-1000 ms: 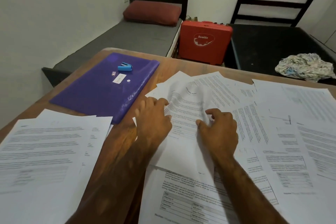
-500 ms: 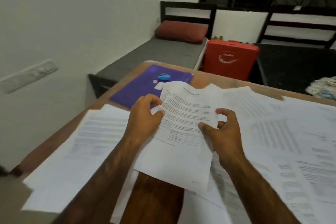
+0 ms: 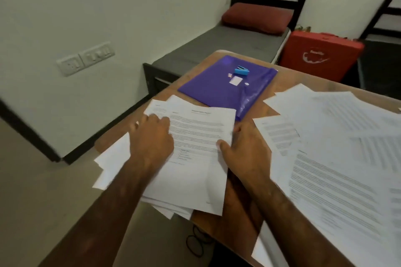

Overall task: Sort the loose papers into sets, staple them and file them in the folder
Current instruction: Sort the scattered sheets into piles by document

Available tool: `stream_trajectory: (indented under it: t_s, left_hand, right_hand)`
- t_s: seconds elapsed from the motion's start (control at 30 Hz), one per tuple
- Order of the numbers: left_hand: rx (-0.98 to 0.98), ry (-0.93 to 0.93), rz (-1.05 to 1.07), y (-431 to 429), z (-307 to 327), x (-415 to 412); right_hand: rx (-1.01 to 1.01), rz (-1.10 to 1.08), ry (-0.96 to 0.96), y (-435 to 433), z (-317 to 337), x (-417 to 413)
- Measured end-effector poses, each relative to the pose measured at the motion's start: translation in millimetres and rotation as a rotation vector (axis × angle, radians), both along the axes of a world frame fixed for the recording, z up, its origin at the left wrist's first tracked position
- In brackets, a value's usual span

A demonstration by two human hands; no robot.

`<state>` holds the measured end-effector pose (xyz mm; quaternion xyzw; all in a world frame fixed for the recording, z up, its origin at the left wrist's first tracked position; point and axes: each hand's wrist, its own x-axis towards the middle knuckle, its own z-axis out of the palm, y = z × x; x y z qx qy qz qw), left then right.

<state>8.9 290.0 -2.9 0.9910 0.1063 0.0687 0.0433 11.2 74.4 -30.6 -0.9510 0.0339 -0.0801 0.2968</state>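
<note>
A printed sheet [image 3: 199, 136] lies on top of a small stack of papers [image 3: 112, 165] at the table's left edge. My right hand [image 3: 243, 149] pinches the sheet's right edge with the thumb on top. My left hand [image 3: 152, 136] rests on the sheet's left side, fingers spread over the stack. Beyond them lies a purple folder [image 3: 217, 86] with a blue stapler [image 3: 241, 70] on it. Many loose papers [image 3: 338, 147] cover the right half of the table.
The wooden table [image 3: 280, 84] ends just left of the stack, which overhangs its edge. A bed with a red pillow [image 3: 256, 17] and a red case [image 3: 319, 54] stand behind. A black cable [image 3: 195, 243] lies on the floor below.
Both hands lifted the sheet off the loose papers at the right and carried it left onto the stack at the table's edge. The view has swung left.
</note>
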Motion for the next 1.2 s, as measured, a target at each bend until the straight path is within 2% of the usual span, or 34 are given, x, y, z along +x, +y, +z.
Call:
stream_trajectory:
  t_s: [0.07, 0.2, 0.33, 0.43, 0.53, 0.6, 0.7, 0.87, 1.07, 1.2]
  left_hand:
    - [-0.044, -0.024, -0.025, -23.6, 8.7, -1.7]
    - [-0.428, -0.110, -0.249, -101.6, 14.6, -18.4]
    - [-0.546, 0.045, -0.402, -183.7, -7.4, -36.3]
    - [-0.409, 0.052, -0.534, -222.2, -17.9, -45.4]
    - [-0.205, 0.131, -0.520, -240.1, -25.2, -47.1]
    - [-0.154, 0.134, -0.513, -245.8, -33.6, -46.0]
    - [-0.165, 0.091, -0.513, -244.5, -46.5, -43.9]
    - [-0.207, -0.114, -0.533, -244.2, -57.8, -44.8]
    - [-0.307, -0.177, -0.621, -242.2, -60.1, -43.9]
    - [-0.420, -0.125, -0.679, -239.9, -57.5, -46.1]
  right_hand:
    - [0.048, -0.014, 0.049, -18.5, 4.9, -11.6]
    - [0.006, -0.114, 0.080, -62.3, 13.5, -43.1]
    - [-0.044, -0.266, 0.037, -119.1, 13.7, -82.9]
    - [-0.095, -0.352, -0.013, -163.9, 3.4, -104.7]
    - [-0.121, -0.411, -0.074, -198.0, -11.7, -119.1]
    - [-0.116, -0.480, -0.082, -210.2, -22.3, -124.1]
    - [-0.112, -0.537, -0.061, -213.6, -30.8, -123.6]
    - [-0.146, -0.542, -0.051, -217.2, -37.1, -122.5]
    - [-0.098, -0.508, -0.086, -219.0, -38.3, -125.1]
    - [-0.020, -0.514, -0.144, -219.3, -37.9, -126.9]
